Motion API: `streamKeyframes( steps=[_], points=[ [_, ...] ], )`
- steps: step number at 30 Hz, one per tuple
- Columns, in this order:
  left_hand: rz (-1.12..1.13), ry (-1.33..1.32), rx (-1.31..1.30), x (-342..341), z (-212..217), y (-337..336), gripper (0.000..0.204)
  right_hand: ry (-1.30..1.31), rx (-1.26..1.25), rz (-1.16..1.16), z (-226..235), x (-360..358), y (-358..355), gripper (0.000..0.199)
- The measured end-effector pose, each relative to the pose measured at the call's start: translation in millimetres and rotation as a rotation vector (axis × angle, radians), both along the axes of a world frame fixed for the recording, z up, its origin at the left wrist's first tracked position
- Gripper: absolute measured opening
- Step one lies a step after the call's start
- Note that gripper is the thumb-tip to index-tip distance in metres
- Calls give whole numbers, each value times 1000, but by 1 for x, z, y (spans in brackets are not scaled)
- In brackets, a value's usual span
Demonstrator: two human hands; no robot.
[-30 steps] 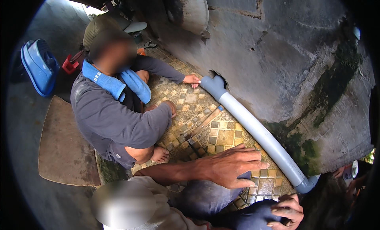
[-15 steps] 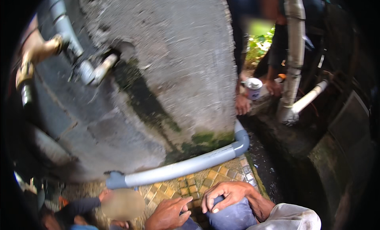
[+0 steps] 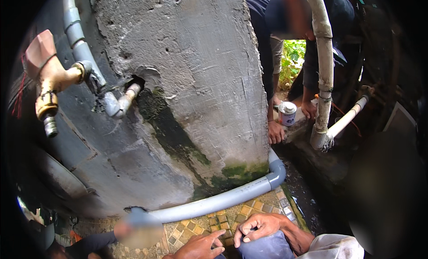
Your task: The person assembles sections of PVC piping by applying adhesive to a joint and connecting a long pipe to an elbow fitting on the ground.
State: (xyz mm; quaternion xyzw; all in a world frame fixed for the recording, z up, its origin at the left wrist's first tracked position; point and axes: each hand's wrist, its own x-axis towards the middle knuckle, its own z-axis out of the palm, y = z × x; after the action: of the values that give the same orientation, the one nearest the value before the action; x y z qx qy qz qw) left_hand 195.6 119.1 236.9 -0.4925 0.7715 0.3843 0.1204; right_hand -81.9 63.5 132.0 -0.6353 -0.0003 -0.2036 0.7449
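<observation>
Knee (image 3: pixel 263 248) under curled right hand (image 3: pixel 261 224); left hand (image 3: pixel 200 245) empty.

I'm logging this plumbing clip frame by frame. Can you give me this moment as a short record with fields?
Setting: rough grey concrete wall with green stains, patterned tiled floor.
Left hand: empty, fingers spread over the tiles.
Right hand: resting on the person's blue-clad knee.
Nearest thing: grey pipe along the wall base, ending in an elbow.
Others: a crouching person's hand beside a small can.
Upper left: brass tap.
</observation>
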Motion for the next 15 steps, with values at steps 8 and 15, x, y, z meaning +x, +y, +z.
streamKeyframes(
  steps=[8, 15],
  points=[
    [95, 458, -155, 18, -26, -5, 66, 20, 25, -67, 13, 5, -11, 26],
    [124, 479, -314, 24, -38, 11, 62, -66, 85, -118, 8, 18, 9, 15]
  ],
)
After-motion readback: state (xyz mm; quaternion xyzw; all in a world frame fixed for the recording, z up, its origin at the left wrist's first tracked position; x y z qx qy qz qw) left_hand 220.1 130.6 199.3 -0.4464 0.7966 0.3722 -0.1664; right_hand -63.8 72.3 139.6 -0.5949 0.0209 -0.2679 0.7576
